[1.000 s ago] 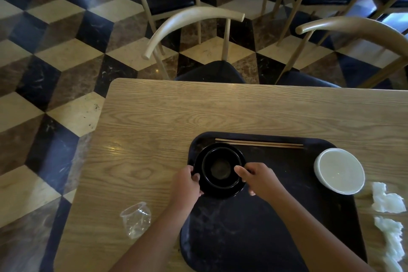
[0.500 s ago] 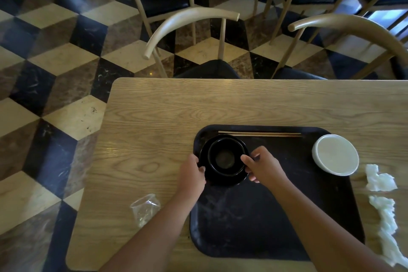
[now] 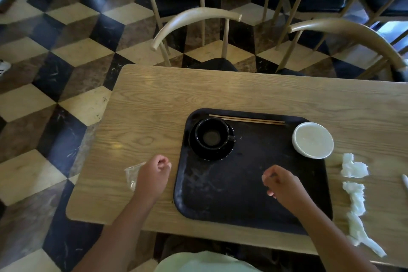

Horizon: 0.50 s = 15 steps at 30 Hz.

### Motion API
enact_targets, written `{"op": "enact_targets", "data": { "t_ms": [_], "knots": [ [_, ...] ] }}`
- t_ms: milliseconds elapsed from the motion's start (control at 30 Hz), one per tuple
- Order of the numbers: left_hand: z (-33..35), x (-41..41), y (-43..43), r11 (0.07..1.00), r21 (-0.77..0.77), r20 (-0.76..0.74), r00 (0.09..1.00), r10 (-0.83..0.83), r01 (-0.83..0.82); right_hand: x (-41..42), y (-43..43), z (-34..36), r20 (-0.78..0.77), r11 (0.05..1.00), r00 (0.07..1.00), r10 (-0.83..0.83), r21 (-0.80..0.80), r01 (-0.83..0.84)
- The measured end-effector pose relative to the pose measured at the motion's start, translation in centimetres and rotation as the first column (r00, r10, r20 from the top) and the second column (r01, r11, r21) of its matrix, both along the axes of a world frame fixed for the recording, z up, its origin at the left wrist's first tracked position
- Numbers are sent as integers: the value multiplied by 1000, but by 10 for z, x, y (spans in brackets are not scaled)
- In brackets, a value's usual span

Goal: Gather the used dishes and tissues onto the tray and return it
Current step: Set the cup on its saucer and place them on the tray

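A black tray (image 3: 242, 194) lies on the wooden table (image 3: 154, 99). In its far left corner a black cup (image 3: 210, 136) stands on a black saucer (image 3: 220, 154). Wooden chopsticks (image 3: 247, 119) lie along the tray's far edge, and a white bowl (image 3: 313, 140) sits at its far right. Two crumpled white tissues (image 3: 353, 166) (image 3: 356, 212) lie on the table right of the tray. A crumpled clear plastic wrapper (image 3: 132, 174) lies left of it. My left hand (image 3: 153, 175) hovers beside the wrapper with fingers curled, empty. My right hand (image 3: 283, 183) is over the tray's middle, fingers loosely curled, empty.
Two curved-back wooden chairs (image 3: 196, 17) (image 3: 344, 33) with dark seats stand at the table's far side, more chairs behind them. A thin white object (image 3: 405, 182) lies at the right edge. The table's left edge drops to a checkered floor (image 3: 55, 73).
Both hands have let go of the cup and saucer and pulled back toward me. The cup and saucer stay in the tray's far left corner.
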State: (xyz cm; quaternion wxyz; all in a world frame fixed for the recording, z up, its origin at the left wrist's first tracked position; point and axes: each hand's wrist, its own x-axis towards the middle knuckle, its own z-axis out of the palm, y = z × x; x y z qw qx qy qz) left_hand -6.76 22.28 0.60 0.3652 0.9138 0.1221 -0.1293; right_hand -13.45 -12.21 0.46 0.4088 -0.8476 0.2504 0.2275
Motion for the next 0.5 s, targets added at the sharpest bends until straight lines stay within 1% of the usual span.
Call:
{"op": "enact_targets", "data": {
  "t_ms": [100,167,267,400,467,500],
  "knots": [
    [-1,-22,1,996,71,87,995,43,-49,-35,-32,4,52,999,998,-20,-41,22],
    [-2,-34,4,992,109,174,984,45,-64,-56,-56,4,75,996,996,-55,-69,60],
    [-5,-45,11,985,137,239,968,73,-108,-90,-88,2,138,979,983,-117,-150,138],
    [-12,-48,20,943,272,224,965,135,-195,-130,-120,-3,217,932,959,-184,-271,240],
    [-17,-46,19,930,291,178,968,177,-223,-145,-134,-9,239,891,949,-207,-354,284],
    [-20,-44,19,925,299,145,969,199,-234,-151,-140,-12,225,871,950,-217,-395,293]
  ]
}}
